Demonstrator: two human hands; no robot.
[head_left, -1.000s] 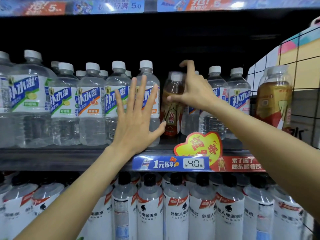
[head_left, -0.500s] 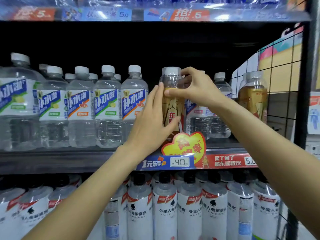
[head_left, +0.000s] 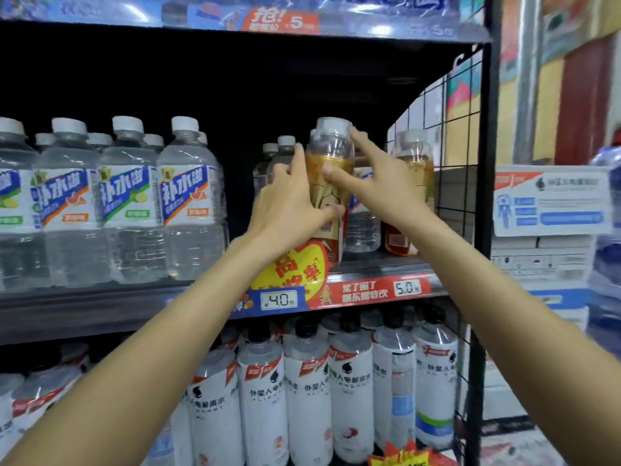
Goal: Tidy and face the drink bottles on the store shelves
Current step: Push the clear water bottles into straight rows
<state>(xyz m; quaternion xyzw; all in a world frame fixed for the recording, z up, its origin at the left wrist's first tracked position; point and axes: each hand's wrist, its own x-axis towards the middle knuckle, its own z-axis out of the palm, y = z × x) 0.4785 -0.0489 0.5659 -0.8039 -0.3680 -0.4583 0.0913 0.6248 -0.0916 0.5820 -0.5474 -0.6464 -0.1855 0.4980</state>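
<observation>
Both your hands are on one amber drink bottle standing upright near the front edge of the middle shelf, right of centre. Your left hand grips its left side, fingers reaching up toward the shoulder and thumb curled across the lower label. Your right hand pinches it from the right, thumb pressed on the upper label and forefinger stretched up to the clear cap.

To the left, across a dark gap, a row of clear water bottles with blue-and-white labels stands in line, labels facing out. Just behind and right of the held bottle are smaller clear bottles, and a second amber bottle stands against the wire side panel.

A yellow promotional sticker and price tags reading 4.0 and 5.0 hang on the shelf edge. On the shelf below, white-labelled bottles with black caps stand packed together. Stacked cartons sit beyond the rack to the right.
</observation>
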